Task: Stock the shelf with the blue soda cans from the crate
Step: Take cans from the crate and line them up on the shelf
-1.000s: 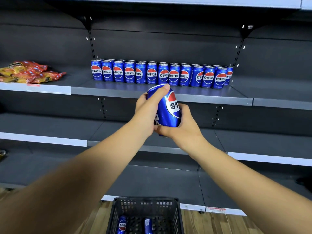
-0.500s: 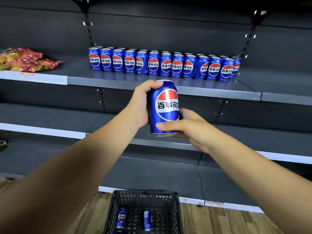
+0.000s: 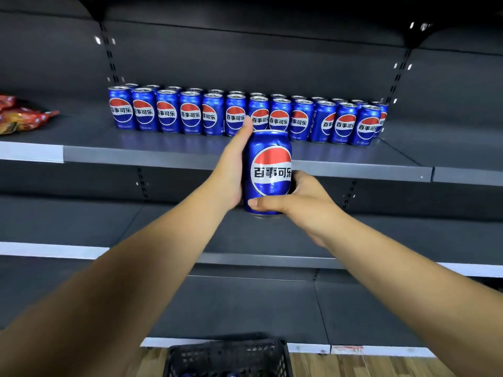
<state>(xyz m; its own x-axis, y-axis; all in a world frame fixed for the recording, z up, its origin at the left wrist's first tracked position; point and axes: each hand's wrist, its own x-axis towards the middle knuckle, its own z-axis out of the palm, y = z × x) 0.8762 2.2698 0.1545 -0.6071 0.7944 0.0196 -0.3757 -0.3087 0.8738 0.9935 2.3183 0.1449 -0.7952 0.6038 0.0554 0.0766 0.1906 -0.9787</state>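
A dark grey store shelving unit fills the view, with several metal shelves one under the other and a wooden floor at the bottom edge. On the upper shelf (image 3: 168, 156) stands a long row of blue soda cans (image 3: 236, 115), upright, two deep, with the red, white and blue logo mostly turned to the front. To the left of this row, well apart from it on the same level, lie some red and orange snack bags (image 3: 24, 118).

In front of the row, near its middle, both hands hold one more blue can (image 3: 269, 172) upright in the air — it is lifted about to the height of the shelf edge and does not yet stand on the shelf. The left hand (image 3: 231, 172) lies along the left side of the can, the thumb reaching up beside the top rim; its other fingers are hidden behind the can. The right hand (image 3: 302, 200) grips the can low on the right side, with the thumb pressed across the front near the bottom rim.

Below the held can, at the bottom edge of the view, the black plastic crate (image 3: 226, 352) stands on the floor — only its top rim and lattice wall show, and its content cannot be told clearly.
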